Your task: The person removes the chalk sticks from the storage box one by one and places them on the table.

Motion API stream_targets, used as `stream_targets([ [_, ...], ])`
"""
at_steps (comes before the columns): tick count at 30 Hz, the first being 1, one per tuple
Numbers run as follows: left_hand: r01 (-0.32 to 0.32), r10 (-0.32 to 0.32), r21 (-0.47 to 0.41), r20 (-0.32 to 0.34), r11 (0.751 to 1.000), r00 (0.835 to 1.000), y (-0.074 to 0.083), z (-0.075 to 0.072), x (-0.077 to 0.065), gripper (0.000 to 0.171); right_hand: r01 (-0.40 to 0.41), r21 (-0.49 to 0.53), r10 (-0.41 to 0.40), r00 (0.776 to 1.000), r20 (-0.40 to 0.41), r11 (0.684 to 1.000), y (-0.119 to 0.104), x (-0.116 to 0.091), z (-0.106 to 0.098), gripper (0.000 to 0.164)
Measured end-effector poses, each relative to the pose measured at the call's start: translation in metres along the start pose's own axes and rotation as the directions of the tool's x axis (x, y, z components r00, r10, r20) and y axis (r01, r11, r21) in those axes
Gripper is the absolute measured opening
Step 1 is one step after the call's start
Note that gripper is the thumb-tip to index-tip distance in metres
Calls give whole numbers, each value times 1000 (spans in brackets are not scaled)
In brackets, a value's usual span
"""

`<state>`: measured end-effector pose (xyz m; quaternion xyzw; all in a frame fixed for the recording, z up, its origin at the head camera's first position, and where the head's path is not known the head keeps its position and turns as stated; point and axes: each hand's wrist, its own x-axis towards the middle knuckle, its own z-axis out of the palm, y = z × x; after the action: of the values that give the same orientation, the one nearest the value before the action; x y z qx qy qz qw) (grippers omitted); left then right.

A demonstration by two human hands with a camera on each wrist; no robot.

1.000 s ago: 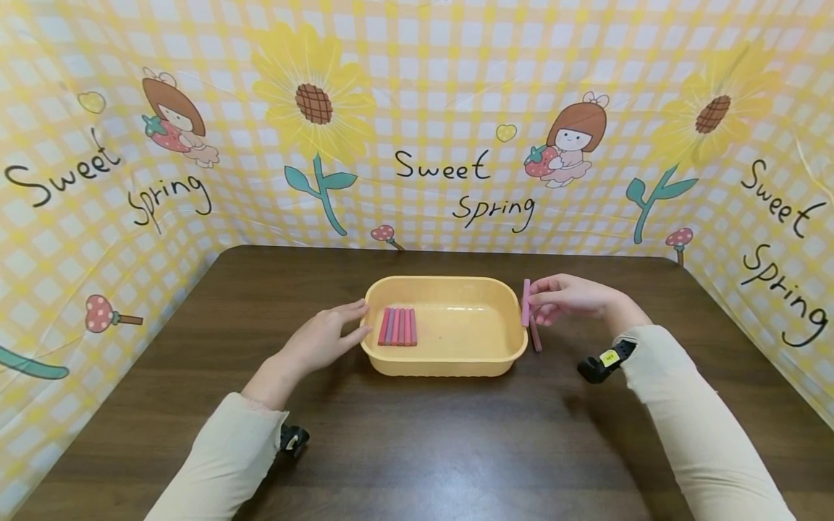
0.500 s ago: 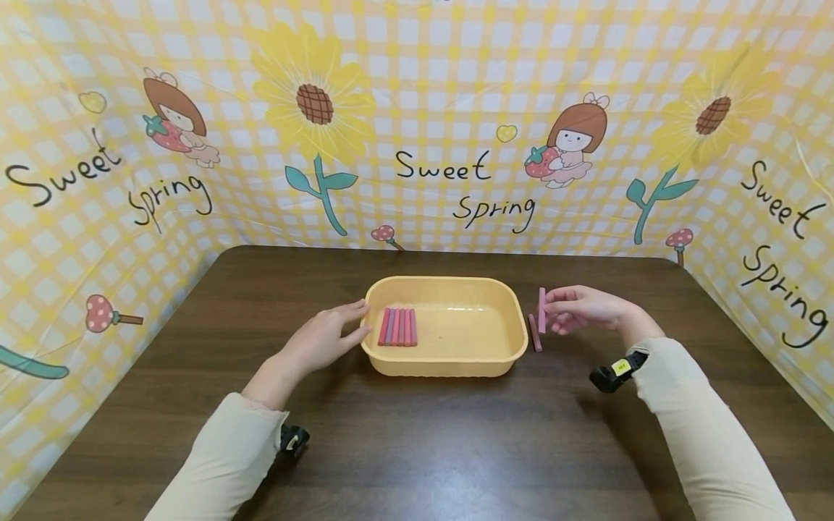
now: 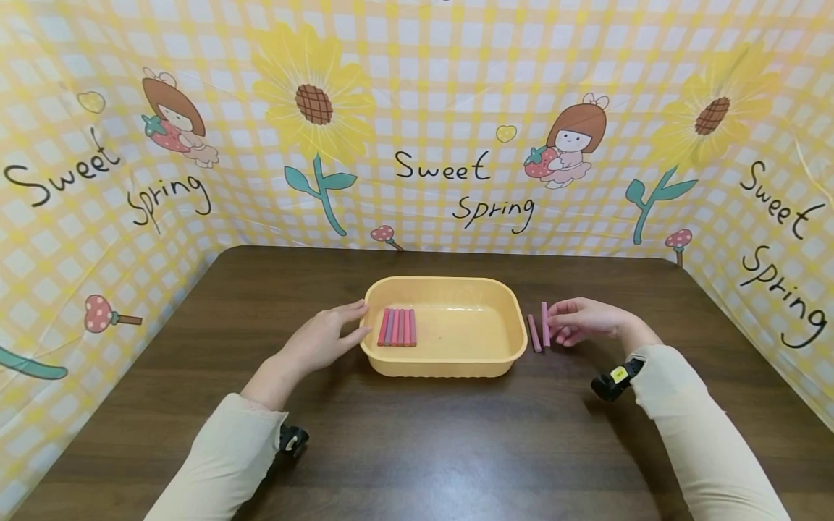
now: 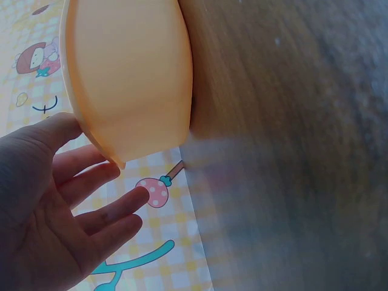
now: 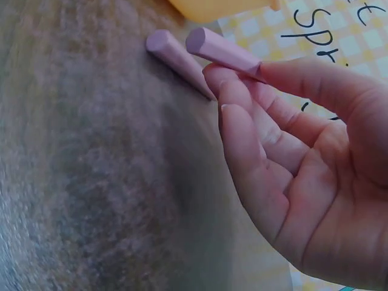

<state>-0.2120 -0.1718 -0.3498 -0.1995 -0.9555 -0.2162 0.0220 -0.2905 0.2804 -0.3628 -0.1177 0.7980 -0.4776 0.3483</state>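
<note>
In the head view my left hand [image 3: 323, 333] rests at the left end of a yellow plastic basin [image 3: 449, 369], its thumb and fingertips at the rim. The left wrist view has this hand [image 4: 79, 200] beside the basin's outer wall [image 4: 133, 73], with the lower fingers off it. My right hand [image 3: 589, 320] pinches a pink chalk-like stick [image 3: 545, 323] right of the basin. In the right wrist view, the hand [image 5: 291, 170] holds this faceted stick [image 5: 221, 50] between thumb and fingertips. A duller pink stick [image 3: 534, 333] lies on the table between it and the basin.
Several pink, red and purple sticks [image 3: 397, 328] lie side by side in a row at the left inside the basin. The brown wooden table [image 3: 417, 449] ends at a yellow checked cloth [image 3: 430, 101] behind and at both sides.
My right hand has moved away from the basin's right rim with the pink stick, rightward and then down toward the table beside the lying stick. My left hand has stayed at the basin.
</note>
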Motion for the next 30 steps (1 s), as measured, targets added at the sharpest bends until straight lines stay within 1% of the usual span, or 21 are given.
stream_targets([
  [3,6,-6,-8,6,1000,1000,0,-1,0,50,-27,-9,27,1000,-10,1000,1,1,1,29],
  [10,9,-9,-13,8,1000,1000,1,-1,1,50,-71,-20,70,997,-31,997,0,3,3,28],
  [20,12,-12,-19,9,1000,1000,0,0,1,51,-100,-68,97,994,-46,993,1,10,4,21],
  [30,22,-22,-23,13,999,1000,-1,0,1,51,-113,-113,105,992,-75,987,-3,6,2,28],
])
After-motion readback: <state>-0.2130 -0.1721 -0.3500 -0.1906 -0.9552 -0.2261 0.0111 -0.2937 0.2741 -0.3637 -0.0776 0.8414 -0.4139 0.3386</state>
